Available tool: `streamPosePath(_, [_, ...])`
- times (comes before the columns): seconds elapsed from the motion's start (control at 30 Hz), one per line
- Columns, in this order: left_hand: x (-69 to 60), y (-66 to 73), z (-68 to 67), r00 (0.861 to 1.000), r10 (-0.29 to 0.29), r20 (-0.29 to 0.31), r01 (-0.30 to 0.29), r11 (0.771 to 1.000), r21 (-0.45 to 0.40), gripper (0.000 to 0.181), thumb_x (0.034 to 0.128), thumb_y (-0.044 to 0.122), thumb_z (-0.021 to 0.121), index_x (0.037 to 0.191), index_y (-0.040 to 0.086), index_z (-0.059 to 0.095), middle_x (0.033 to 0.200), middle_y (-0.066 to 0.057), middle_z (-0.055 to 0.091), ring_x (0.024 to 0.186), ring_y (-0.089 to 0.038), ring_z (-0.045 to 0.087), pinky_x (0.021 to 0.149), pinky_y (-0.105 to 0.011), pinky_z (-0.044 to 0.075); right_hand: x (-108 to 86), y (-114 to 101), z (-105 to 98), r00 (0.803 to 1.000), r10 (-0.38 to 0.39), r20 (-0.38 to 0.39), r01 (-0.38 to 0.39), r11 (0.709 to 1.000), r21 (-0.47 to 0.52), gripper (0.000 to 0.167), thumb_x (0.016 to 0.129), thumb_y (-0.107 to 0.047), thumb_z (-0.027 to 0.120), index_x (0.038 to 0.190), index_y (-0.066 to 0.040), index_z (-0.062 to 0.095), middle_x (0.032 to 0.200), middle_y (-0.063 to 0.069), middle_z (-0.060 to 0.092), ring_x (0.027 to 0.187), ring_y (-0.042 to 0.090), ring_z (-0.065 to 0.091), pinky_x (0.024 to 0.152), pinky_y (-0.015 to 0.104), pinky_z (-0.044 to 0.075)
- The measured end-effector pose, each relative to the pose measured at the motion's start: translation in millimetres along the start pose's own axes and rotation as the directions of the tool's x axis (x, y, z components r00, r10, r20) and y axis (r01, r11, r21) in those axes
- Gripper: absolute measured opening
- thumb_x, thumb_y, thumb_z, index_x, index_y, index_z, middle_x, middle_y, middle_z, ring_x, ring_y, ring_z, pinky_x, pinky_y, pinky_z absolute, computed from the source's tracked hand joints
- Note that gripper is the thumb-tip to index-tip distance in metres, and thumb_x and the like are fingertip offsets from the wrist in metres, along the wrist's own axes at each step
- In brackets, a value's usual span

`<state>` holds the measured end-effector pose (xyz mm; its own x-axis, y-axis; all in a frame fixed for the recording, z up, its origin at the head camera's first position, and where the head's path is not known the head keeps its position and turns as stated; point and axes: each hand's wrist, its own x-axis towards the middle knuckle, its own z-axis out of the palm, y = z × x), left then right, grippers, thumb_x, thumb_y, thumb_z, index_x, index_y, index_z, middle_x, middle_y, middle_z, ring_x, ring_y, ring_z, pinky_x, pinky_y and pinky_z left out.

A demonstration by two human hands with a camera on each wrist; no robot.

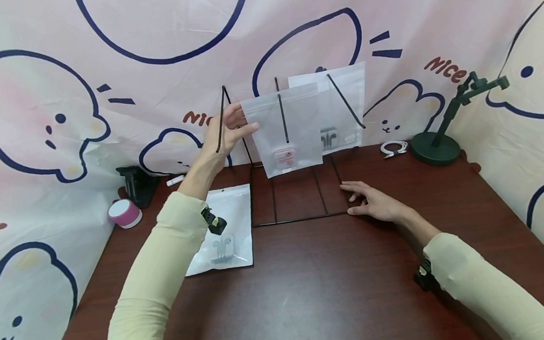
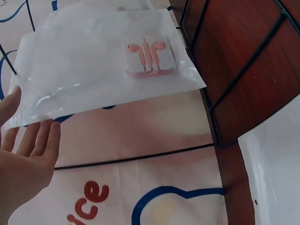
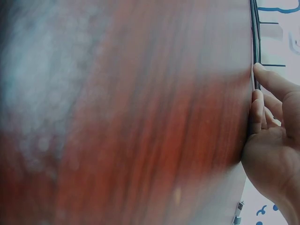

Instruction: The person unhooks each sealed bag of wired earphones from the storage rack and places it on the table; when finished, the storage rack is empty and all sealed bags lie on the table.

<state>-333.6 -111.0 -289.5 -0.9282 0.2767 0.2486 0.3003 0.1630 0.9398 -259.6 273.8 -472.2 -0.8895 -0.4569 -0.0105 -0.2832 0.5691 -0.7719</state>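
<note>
A clear bag with pink earphones [image 1: 284, 158] [image 2: 150, 56] hangs from a black wire rack [image 1: 300, 220] [image 2: 133, 161]. My left hand [image 1: 222, 131] [image 2: 28, 161] is at the bag's left edge, its thumb over the front side and its fingers behind, spread apart from the thumb. Behind and to the right hangs another bag with dark earphones [image 1: 344, 104]. My right hand [image 1: 377, 202] [image 3: 276, 136] rests at the rack's right base, with thumb and forefinger apart by the wire. In front of the rack's left side, a white bag with earphones [image 1: 230, 222] lies flat on the table.
A green stand [image 1: 437, 147] and a coiled white cable [image 1: 393, 148] are at the back right. A pink-and-white jar [image 1: 124, 213], a black stand [image 1: 136, 186] and a small white item [image 1: 175, 180] are at the back left. Patterned cloth [image 1: 38, 212] surrounds the brown table [image 1: 284, 309].
</note>
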Motion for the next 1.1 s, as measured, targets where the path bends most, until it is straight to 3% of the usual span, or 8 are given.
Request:
streamPosePath(0.17, [3.3, 0.0, 7.4, 1.0, 0.017, -0.009, -0.018, 0.997, -0.081, 0.051, 0.095, 0.01, 0.076, 0.143, 0.01, 0.06, 0.137, -0.013, 0.066, 0.121, -0.021, 0.063, 0.106, -0.037, 0.046, -1.3, -4.4, 0.9, 1.0, 0.002, -0.003, -0.002, 1.0, 0.019, 0.071, 0.098, -0.012, 0.074, 0.158, 0.001, 0.039, 0.161, 0.021, 0.032, 0.115, 0.03, 0.055, 0.084, 0.027, 0.047])
streamPosePath(0.37, [3.3, -0.3, 15.9, 1.0, -0.018, -0.022, 0.014, 0.985, -0.174, 0.038, 0.0958, 0.007, 0.074, 0.133, 0.006, 0.067, 0.118, -0.007, 0.074, 0.1, -0.017, 0.066, 0.087, -0.034, 0.052, -1.2, -4.5, 1.5, 1.0, -0.005, -0.001, 0.005, 1.0, 0.016, 0.071, 0.098, -0.012, 0.073, 0.158, 0.002, 0.038, 0.161, 0.022, 0.031, 0.116, 0.03, 0.055, 0.084, 0.027, 0.047])
streamPosePath(0.53, [-0.9, 0.6, 20.4, 0.999, -0.035, -0.023, 0.029, 0.975, -0.219, 0.032, 0.0963, 0.006, 0.074, 0.128, 0.005, 0.07, 0.112, -0.006, 0.075, 0.094, -0.018, 0.07, 0.084, -0.035, 0.058, -1.2, -3.5, 1.9, 1.0, -0.004, -0.003, 0.004, 1.0, 0.006, 0.07, 0.098, -0.013, 0.073, 0.158, 0.001, 0.038, 0.162, 0.022, 0.031, 0.116, 0.029, 0.055, 0.085, 0.027, 0.047])
streamPosePath(0.83, [-20.8, -0.7, 17.4, 0.998, -0.055, -0.015, 0.051, 0.984, -0.172, 0.032, 0.0966, 0.017, 0.075, 0.126, 0.005, 0.072, 0.106, 0.0, 0.076, 0.093, -0.017, 0.07, 0.086, -0.036, 0.058, -0.8, -3.0, 2.5, 1.0, -0.002, -0.008, 0.002, 1.0, 0.02, 0.069, 0.098, -0.013, 0.073, 0.157, 0.001, 0.04, 0.161, 0.02, 0.033, 0.117, 0.03, 0.054, 0.085, 0.027, 0.047])
streamPosePath(0.97, [-31.7, -2.0, 17.2, 0.999, -0.046, 0.0, 0.045, 0.979, -0.196, 0.026, 0.0959, 0.014, 0.076, 0.119, 0.003, 0.074, 0.099, 0.0, 0.076, 0.091, -0.018, 0.07, 0.081, -0.035, 0.061, -0.3, -1.8, 2.5, 1.0, 0.004, -0.011, -0.004, 1.0, 0.009, 0.069, 0.098, -0.013, 0.073, 0.157, 0.001, 0.04, 0.16, 0.02, 0.034, 0.116, 0.029, 0.054, 0.085, 0.025, 0.047])
streamPosePath(1.1, [-43.3, -2.0, 18.9, 0.999, -0.033, 0.016, 0.036, 0.975, -0.219, 0.026, 0.0959, 0.013, 0.076, 0.12, 0.003, 0.074, 0.103, -0.003, 0.076, 0.093, -0.019, 0.072, 0.08, -0.035, 0.062, 0.7, -0.2, 2.6, 1.0, 0.009, -0.019, -0.008, 1.0, 0.006, 0.069, 0.098, -0.012, 0.073, 0.157, 0.0, 0.041, 0.158, 0.019, 0.036, 0.114, 0.028, 0.054, 0.084, 0.024, 0.047])
